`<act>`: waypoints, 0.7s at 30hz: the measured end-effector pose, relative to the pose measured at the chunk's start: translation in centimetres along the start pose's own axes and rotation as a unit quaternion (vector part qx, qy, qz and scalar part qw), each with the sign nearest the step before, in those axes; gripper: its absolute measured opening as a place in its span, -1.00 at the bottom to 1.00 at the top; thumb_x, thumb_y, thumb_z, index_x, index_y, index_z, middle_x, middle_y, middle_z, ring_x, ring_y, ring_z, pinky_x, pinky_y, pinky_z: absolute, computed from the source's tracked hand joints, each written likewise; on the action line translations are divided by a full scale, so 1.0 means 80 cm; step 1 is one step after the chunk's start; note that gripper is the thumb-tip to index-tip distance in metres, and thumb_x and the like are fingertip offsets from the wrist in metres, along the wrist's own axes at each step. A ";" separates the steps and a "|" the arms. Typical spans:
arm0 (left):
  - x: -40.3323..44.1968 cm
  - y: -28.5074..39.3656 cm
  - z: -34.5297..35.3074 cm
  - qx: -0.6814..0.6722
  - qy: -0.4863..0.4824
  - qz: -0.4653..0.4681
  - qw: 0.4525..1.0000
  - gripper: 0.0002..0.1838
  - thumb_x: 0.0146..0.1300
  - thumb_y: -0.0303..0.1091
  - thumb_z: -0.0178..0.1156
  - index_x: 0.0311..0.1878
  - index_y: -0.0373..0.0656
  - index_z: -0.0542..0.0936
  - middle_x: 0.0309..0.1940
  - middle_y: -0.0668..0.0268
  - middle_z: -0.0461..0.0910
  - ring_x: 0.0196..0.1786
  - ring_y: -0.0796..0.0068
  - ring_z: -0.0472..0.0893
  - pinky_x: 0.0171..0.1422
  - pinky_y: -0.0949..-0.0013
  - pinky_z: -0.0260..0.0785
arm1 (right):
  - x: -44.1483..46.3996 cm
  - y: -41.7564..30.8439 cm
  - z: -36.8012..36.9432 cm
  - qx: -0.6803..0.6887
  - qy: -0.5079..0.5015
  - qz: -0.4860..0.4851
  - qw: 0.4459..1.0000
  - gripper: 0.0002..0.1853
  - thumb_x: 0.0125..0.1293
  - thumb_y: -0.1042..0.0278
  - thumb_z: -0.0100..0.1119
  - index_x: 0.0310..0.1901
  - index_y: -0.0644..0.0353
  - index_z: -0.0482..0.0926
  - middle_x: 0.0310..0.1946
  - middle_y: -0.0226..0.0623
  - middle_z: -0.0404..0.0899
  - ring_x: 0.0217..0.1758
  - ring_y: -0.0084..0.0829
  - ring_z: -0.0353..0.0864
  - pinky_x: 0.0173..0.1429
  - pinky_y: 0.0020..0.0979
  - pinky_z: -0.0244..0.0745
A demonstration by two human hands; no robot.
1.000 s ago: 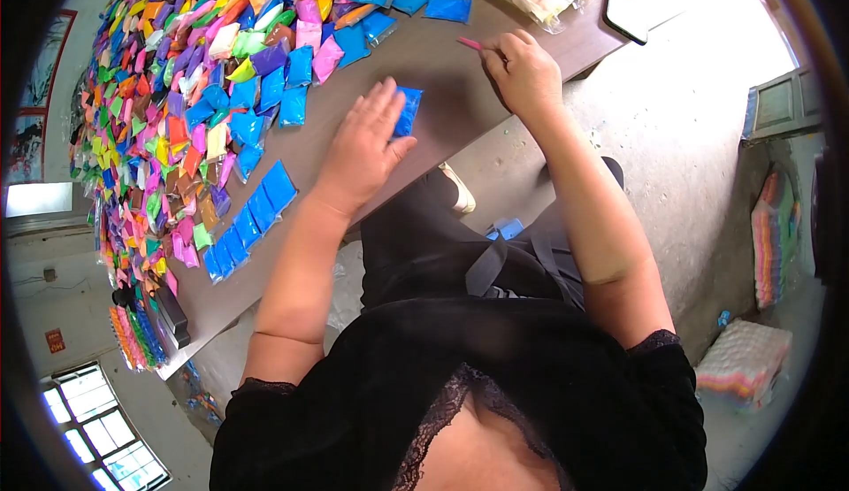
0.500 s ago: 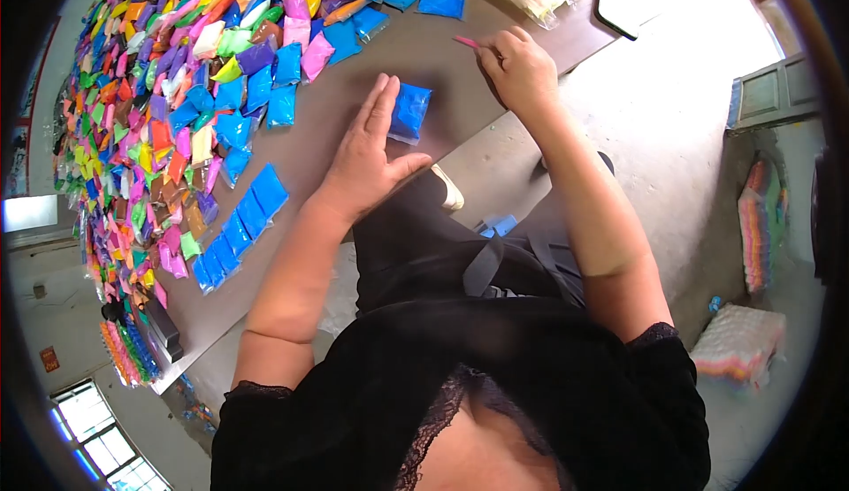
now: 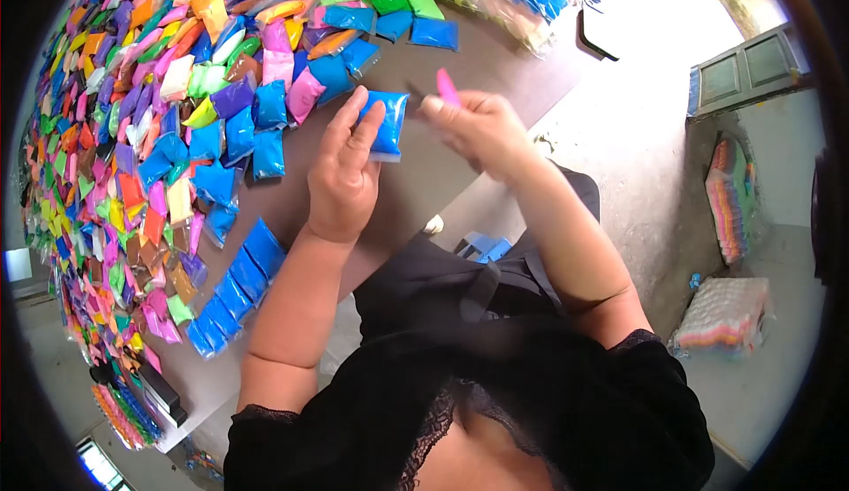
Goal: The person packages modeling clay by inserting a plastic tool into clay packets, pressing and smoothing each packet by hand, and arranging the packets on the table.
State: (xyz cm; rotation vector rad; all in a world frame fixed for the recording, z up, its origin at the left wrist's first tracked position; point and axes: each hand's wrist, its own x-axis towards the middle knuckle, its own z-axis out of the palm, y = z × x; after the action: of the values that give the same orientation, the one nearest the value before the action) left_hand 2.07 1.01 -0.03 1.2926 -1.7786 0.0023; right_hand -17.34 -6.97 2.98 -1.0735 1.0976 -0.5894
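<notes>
A blue packet is held between the thumb and fingers of my left hand, over the grey-brown table. To its right, my right hand is closed round a small pink tool, whose tip points up; the hand is slightly blurred. A row of overlapping blue packets lies to the left of my left forearm. Beyond it spreads a large heap of small packets in many colours.
A phone lies near the table's far right edge, beside clear bags of coloured pieces. A black box is at the lower left. Wrapped foam-like bundles are on the floor at the right.
My left hand has taken hold of the blue packet and lifted it. My right hand has moved down and left towards it with the pink tool. The camera view has shifted.
</notes>
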 end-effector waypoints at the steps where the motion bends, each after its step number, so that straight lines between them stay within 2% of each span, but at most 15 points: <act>1: 0.001 -0.004 -0.002 0.023 0.013 0.020 0.999 -0.40 0.11 -0.77 0.18 0.26 -0.14 0.56 0.29 0.05 0.48 0.25 0.04 0.56 0.32 0.21 0.47 | 0.000 0.000 0.014 0.029 -0.044 0.012 0.999 -0.72 0.32 0.17 0.36 -0.14 0.24 0.67 -0.54 -0.57 0.45 -0.60 -0.77 0.26 -0.53 -0.64 0.08; 3: 0.000 -0.011 -0.001 0.032 0.004 0.044 0.999 -0.37 0.11 -0.81 0.09 0.29 -0.18 0.53 0.32 0.01 0.44 0.27 0.01 0.54 0.33 0.21 0.46 | 0.007 0.006 0.035 0.056 -0.089 0.025 0.994 -0.73 0.32 0.21 0.36 -0.13 0.25 0.67 -0.54 -0.57 0.45 -0.61 -0.78 0.22 -0.54 -0.65 0.05; 5: 0.000 -0.011 0.001 -0.049 0.003 0.004 0.999 -0.31 0.11 -0.83 0.00 0.38 -0.24 0.42 0.38 0.00 0.38 0.34 0.01 0.48 0.42 0.19 0.36 | 0.020 0.020 0.047 0.131 -0.109 -0.045 0.984 -0.70 0.25 0.20 0.44 -0.17 0.26 0.65 -0.55 -0.62 0.46 -0.61 -0.80 0.23 -0.56 -0.63 0.03; 7: 0.003 0.005 0.003 -0.108 0.010 -0.054 0.993 -0.28 0.17 -0.79 -0.04 0.46 -0.27 0.29 0.42 0.00 0.33 0.40 0.11 0.42 0.48 0.22 0.27 | 0.025 0.022 0.052 0.166 -0.090 -0.061 0.980 -0.75 0.29 0.30 0.38 -0.12 0.29 0.63 -0.55 -0.64 0.46 -0.61 -0.80 0.24 -0.56 -0.64 0.03; 8: 0.006 0.016 0.006 -0.312 0.065 -0.137 0.938 -0.29 0.20 -0.77 -0.04 0.48 -0.27 0.25 0.43 0.00 0.31 0.42 0.19 0.40 0.48 0.25 0.25 | 0.027 0.025 0.053 0.193 -0.070 -0.086 0.975 -0.78 0.32 0.34 0.34 -0.10 0.29 0.63 -0.54 -0.65 0.46 -0.60 -0.80 0.24 -0.56 -0.64 0.04; 9: 0.007 0.021 0.009 -0.499 0.117 -0.213 0.832 -0.30 0.24 -0.74 -0.04 0.50 -0.27 0.22 0.43 0.01 0.30 0.44 0.26 0.37 0.48 0.28 0.22 | 0.030 0.028 0.054 0.219 -0.051 -0.111 0.968 -0.81 0.35 0.39 0.30 -0.09 0.29 0.63 -0.52 -0.66 0.46 -0.59 -0.80 0.24 -0.55 -0.64 0.05; 10: 0.007 0.020 0.012 -0.526 0.111 -0.225 0.813 -0.43 0.35 -0.65 0.02 0.44 -0.28 0.31 0.31 0.10 0.44 0.33 0.38 0.46 0.38 0.34 0.31 | 0.032 0.033 0.053 0.218 -0.049 -0.111 0.968 -0.81 0.35 0.39 0.30 -0.09 0.29 0.63 -0.52 -0.66 0.46 -0.59 -0.80 0.24 -0.55 -0.64 0.05; 11: 0.006 0.014 0.009 -0.527 0.112 -0.226 0.812 -0.43 0.35 -0.65 0.02 0.44 -0.28 0.31 0.31 0.10 0.44 0.33 0.38 0.46 0.38 0.34 0.31 | 0.032 0.037 0.052 0.199 -0.073 -0.120 0.970 -0.81 0.36 0.39 0.29 -0.07 0.29 0.62 -0.48 -0.63 0.50 -0.56 -0.81 0.28 -0.53 -0.65 0.11; 13: 0.001 -0.003 -0.001 -0.468 -0.038 -0.334 0.817 -0.53 0.40 -0.53 0.14 0.35 -0.29 0.41 0.16 0.21 0.57 0.20 0.45 0.55 0.31 0.37 0.36 | 0.030 0.042 0.044 0.180 -0.099 -0.126 0.970 -0.81 0.37 0.40 0.28 -0.06 0.30 0.62 -0.44 -0.60 0.54 -0.54 -0.82 0.31 -0.50 -0.67 0.17; 14: -0.001 -0.008 0.003 -0.490 -0.023 -0.343 0.801 -0.65 0.38 -0.43 0.24 0.20 -0.26 0.54 -0.01 0.33 0.64 0.00 0.54 0.61 0.13 0.42 0.45 | 0.029 0.042 0.033 0.207 -0.136 -0.112 0.962 -0.78 0.36 0.39 0.30 -0.04 0.30 0.61 -0.38 -0.54 0.58 -0.47 -0.81 0.39 -0.44 -0.70 0.24; 15: -0.004 -0.010 0.004 -0.488 -0.023 -0.344 0.802 -0.65 0.38 -0.43 0.24 0.20 -0.26 0.54 -0.01 0.33 0.64 0.00 0.54 0.61 0.13 0.42 0.45 | 0.030 0.042 0.027 0.233 -0.173 -0.098 0.952 -0.76 0.35 0.39 0.31 -0.02 0.31 0.61 -0.31 -0.48 0.62 -0.41 -0.81 0.46 -0.38 -0.72 0.32; 16: -0.007 -0.011 0.004 -0.529 -0.005 -0.376 0.761 -0.71 0.37 -0.45 0.25 0.13 -0.24 0.58 -0.07 0.34 0.65 -0.08 0.55 0.61 0.05 0.41 0.47 | 0.033 0.044 0.029 0.234 -0.172 -0.098 0.952 -0.76 0.35 0.39 0.31 -0.02 0.31 0.61 -0.31 -0.48 0.62 -0.41 -0.81 0.46 -0.38 -0.72 0.32; 17: -0.007 -0.010 0.003 -0.567 0.012 -0.406 0.717 -0.76 0.35 -0.46 0.26 0.06 -0.22 0.62 -0.13 0.35 0.66 -0.15 0.56 0.62 -0.03 0.41 0.49 | 0.037 0.046 0.033 0.256 -0.144 -0.117 0.949 -0.74 0.34 0.37 0.33 -0.02 0.32 0.60 -0.32 -0.46 0.62 -0.41 -0.80 0.46 -0.37 -0.71 0.33; 19: -0.003 -0.006 0.000 -0.564 0.013 -0.424 0.709 -0.81 0.34 -0.46 0.28 0.00 -0.20 0.64 -0.18 0.36 0.67 -0.21 0.57 0.61 -0.09 0.41 0.48 | 0.037 0.046 0.040 0.278 -0.115 -0.136 0.944 -0.71 0.33 0.36 0.35 -0.01 0.33 0.60 -0.32 -0.45 0.63 -0.40 -0.79 0.47 -0.35 -0.71 0.34; 21: -0.001 -0.004 -0.001 -0.562 0.014 -0.441 0.700 -0.85 0.33 -0.47 0.29 -0.06 -0.18 0.66 -0.24 0.38 0.67 -0.27 0.59 0.60 -0.15 0.42 0.48 | 0.027 0.036 0.049 0.188 -0.082 -0.148 0.968 -0.79 0.35 0.48 0.28 -0.04 0.38 0.61 -0.27 -0.34 0.61 -0.36 -0.68 0.49 -0.28 -0.59 0.40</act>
State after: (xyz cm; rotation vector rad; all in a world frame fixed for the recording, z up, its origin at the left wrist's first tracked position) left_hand 2.39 0.94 -0.16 0.9858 -0.6150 -1.3701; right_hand -13.23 -6.02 -0.26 -0.9368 0.6502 -0.8901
